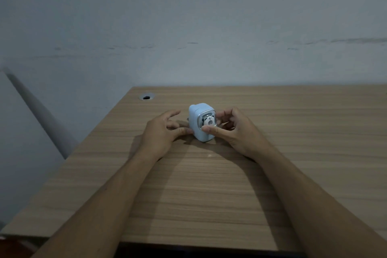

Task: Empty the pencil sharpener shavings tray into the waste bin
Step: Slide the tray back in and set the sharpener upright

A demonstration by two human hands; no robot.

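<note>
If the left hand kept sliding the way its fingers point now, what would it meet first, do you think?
Probably the pale blue pencil sharpener: the left hand points right toward its side and looks to be touching it already near the base, though depth is hard to judge.

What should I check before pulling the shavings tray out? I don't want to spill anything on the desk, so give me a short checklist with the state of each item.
1. Pencil sharpener stands upright on the desk: ok.
2. Left hand steadies the body: fingertips touch its lower left side: ok.
3. Right hand has a grip on the tray: thumb lies across the lower front, but the tray itself cannot be made out: cannot tell.
4. Tray still closed: cannot tell.
5. Waste bin within reach: none in view: cannot tell.
6. Desk around the sharpener free of shavings: ok.
</note>
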